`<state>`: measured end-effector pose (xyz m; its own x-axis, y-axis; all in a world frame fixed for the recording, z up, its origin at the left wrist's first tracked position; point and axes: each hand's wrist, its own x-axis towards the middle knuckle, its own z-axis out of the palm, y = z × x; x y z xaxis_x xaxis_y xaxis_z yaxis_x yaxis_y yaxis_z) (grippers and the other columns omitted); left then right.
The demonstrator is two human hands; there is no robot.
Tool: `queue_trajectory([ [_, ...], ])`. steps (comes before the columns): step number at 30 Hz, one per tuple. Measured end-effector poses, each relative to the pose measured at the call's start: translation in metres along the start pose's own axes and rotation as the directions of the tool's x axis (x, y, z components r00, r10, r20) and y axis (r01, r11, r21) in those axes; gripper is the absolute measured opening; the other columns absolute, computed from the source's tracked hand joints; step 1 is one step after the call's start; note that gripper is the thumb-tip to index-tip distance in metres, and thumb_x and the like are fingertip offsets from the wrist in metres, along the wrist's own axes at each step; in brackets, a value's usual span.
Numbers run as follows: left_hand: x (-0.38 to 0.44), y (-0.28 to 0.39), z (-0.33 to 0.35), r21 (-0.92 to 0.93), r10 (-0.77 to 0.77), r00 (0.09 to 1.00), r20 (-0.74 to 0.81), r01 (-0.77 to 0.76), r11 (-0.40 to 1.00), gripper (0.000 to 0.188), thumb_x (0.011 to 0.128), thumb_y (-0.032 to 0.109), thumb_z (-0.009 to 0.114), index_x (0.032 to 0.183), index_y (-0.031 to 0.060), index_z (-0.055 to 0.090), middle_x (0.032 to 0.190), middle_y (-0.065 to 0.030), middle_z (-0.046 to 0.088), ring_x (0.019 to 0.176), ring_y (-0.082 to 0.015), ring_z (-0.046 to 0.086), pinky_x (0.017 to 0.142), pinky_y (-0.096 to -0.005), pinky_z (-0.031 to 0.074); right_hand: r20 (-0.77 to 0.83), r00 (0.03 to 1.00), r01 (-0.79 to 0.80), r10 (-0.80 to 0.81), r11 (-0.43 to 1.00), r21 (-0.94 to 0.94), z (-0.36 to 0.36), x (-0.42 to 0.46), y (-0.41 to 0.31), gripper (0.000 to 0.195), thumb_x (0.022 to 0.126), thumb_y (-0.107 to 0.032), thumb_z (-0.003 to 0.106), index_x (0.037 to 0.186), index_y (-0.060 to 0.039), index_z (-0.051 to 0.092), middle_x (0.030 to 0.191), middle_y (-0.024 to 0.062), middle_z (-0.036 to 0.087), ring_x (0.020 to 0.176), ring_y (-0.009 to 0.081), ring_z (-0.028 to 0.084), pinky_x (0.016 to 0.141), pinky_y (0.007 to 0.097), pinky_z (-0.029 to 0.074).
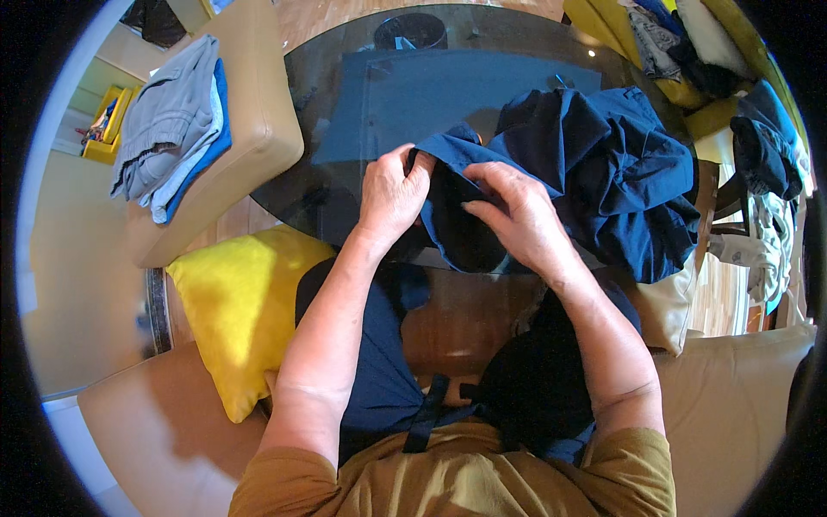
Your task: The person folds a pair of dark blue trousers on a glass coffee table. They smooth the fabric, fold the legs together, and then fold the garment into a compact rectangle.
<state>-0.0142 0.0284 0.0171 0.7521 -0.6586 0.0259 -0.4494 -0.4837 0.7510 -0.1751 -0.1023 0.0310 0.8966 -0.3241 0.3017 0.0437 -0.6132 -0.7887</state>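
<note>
A dark navy fabric garment [594, 155] lies bunched on the round dark glass table [310, 187]. Its open, banded edge is spread towards me. My left hand [395, 194] grips this edge at the left, with the thumb inside the fold. Over the same band, my right hand [517, 216] touches the cloth with its fingertips. Its thumb and forefinger look apart, and whether they pinch fabric is unclear. A small orange spot shows behind the band. The rest of the garment trails to the right, over the table's edge.
Folded clothes [171, 123] are stacked on a tan leather armrest [258, 110] at left. A yellow cushion [239, 304] sits beside my leg. A dark round container [410, 32] is at the table's far side. More clothes [769, 148] hang at right.
</note>
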Motion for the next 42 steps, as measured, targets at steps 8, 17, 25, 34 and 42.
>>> queue_trajectory([
  [8,-0.022,-0.009,-0.004,-0.280,-0.241,0.837,0.491,0.413,0.867,0.088,0.094,0.078,0.042,0.102,-0.0063,0.067,0.079,-0.0146,0.068,0.057,-0.0257,0.070,0.042,-0.0318,0.055,-0.143,0.988,-0.052,0.054,0.999,0.014,0.007,0.007,-0.001,0.017,0.089,-0.010,0.071,0.099,0.0022,0.067,0.093,0.0207,0.066,0.090,0.0415,0.066,0.077,0.0427,0.052],
  [17,-0.056,-0.014,0.009,-0.137,-0.265,0.742,0.617,0.432,0.891,0.031,0.090,0.015,0.078,0.110,-0.0033,0.063,0.081,-0.0123,0.072,0.062,-0.0201,0.070,0.050,-0.0316,0.058,-0.185,0.983,0.013,0.004,0.996,0.090,0.010,0.000,-0.005,0.019,0.090,-0.008,0.071,0.104,0.0031,0.065,0.093,0.0217,0.067,0.087,0.0386,0.067,0.076,0.0409,0.052],
  [25,-0.043,-0.008,-0.031,-0.702,-0.033,0.904,0.426,0.354,0.618,0.027,0.092,0.016,0.074,0.113,0.0010,0.067,0.098,-0.0079,0.073,0.079,-0.0156,0.072,0.066,-0.0325,0.062,-0.170,0.979,-0.089,0.115,0.984,0.151,-0.003,-0.007,-0.013,0.021,0.092,-0.013,0.072,0.106,0.0018,0.066,0.090,0.0230,0.069,0.084,0.0375,0.070,0.074,0.0403,0.054],
  [34,-0.042,0.004,-0.028,-0.794,0.003,0.914,0.405,0.351,0.496,0.029,0.088,0.007,0.074,0.116,0.0014,0.065,0.107,-0.0071,0.072,0.095,-0.0151,0.070,0.087,-0.0321,0.058,-0.152,0.980,0.107,-0.131,0.981,-0.161,0.015,-0.015,-0.023,0.020,0.094,-0.015,0.067,0.109,-0.0042,0.061,0.093,0.0184,0.068,0.081,0.0414,0.068,0.065,0.0475,0.055],
  [42,-0.040,-0.001,-0.036,-0.747,0.033,0.880,0.473,0.381,0.545,0.036,0.090,0.007,0.072,0.123,0.0012,0.061,0.113,-0.0081,0.070,0.099,-0.0167,0.069,0.087,-0.0325,0.058,-0.128,0.965,0.155,-0.228,0.892,-0.424,0.015,-0.014,-0.032,0.025,0.090,-0.013,0.065,0.114,-0.0067,0.061,0.087,0.0100,0.060,0.072,0.0283,0.068,0.059,0.0386,0.056],
])
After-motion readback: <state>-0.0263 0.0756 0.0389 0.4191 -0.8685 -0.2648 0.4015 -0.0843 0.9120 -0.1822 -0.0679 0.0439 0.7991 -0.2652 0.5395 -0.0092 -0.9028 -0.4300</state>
